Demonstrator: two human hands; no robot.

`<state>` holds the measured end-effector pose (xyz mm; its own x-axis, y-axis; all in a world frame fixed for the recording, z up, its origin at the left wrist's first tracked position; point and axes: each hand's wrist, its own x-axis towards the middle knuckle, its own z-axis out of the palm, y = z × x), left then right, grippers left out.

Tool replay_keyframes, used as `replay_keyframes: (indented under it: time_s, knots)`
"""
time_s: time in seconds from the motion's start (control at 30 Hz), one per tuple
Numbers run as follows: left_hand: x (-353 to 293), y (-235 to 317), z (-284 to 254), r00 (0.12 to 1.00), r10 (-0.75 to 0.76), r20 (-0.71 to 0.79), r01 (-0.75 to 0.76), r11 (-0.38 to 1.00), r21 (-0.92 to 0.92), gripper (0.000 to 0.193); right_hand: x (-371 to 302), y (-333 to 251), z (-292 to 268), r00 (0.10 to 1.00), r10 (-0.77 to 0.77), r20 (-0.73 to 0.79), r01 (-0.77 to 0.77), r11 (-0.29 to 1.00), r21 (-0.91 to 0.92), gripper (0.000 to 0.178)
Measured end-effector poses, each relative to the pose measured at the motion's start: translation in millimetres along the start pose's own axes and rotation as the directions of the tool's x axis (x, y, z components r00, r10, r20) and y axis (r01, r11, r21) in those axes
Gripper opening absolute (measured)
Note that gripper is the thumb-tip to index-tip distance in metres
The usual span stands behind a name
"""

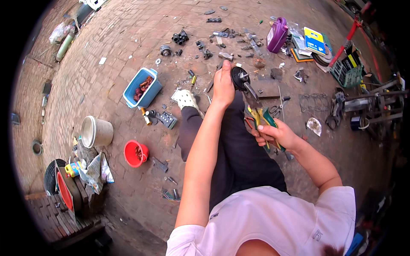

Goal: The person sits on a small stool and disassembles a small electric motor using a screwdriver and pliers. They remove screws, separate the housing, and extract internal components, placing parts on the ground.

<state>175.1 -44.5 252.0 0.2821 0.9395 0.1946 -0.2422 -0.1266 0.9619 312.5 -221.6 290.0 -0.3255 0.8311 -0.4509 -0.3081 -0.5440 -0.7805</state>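
Observation:
My left hand [224, 85] is closed around a round black motor-like part [238, 79] with a metal shaft at its centre. In my right hand [277, 134] is a pair of pliers [256, 113] with yellow and green handles. The fingers wrap its lower grips. The long grey jaws of the pliers reach up to the shaft side of the black part; whether they grip it I cannot tell. Both hands are above my dark trousers [243, 149]. A hammer [225, 56] lies on the ground just beyond my left hand.
On the left stand a blue tub [149, 100] with reddish-brown pieces, a red bucket [131, 153] and a whitish bucket [104, 132]. Metal parts [180, 37] lie scattered ahead. At right are a purple jug [276, 35], scissors [275, 111] and a green crate [348, 77].

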Motion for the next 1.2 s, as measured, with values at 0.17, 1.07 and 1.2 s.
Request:
replay_keyframes:
  time_s: [0.17,1.07,1.2]
  knots:
    - [-5.8,25.0,10.4,0.940,-0.337,0.050,0.336,0.895,-0.294,0.056,-0.6,-4.0,2.0,0.987,-0.151,-0.058,0.114,0.902,-0.417,0.023]
    - [-1.6,14.4,6.8,0.999,0.041,-0.030,-0.037,0.992,0.124,0.054,23.7,14.9,-16.7,0.933,-0.297,0.203,0.285,0.954,0.089,0.041]
    - [-0.8,25.1,13.2,0.979,0.191,-0.064,-0.153,0.912,0.381,0.050,24.4,16.3,-16.4,0.905,-0.331,0.268,0.223,0.905,0.362,0.046]
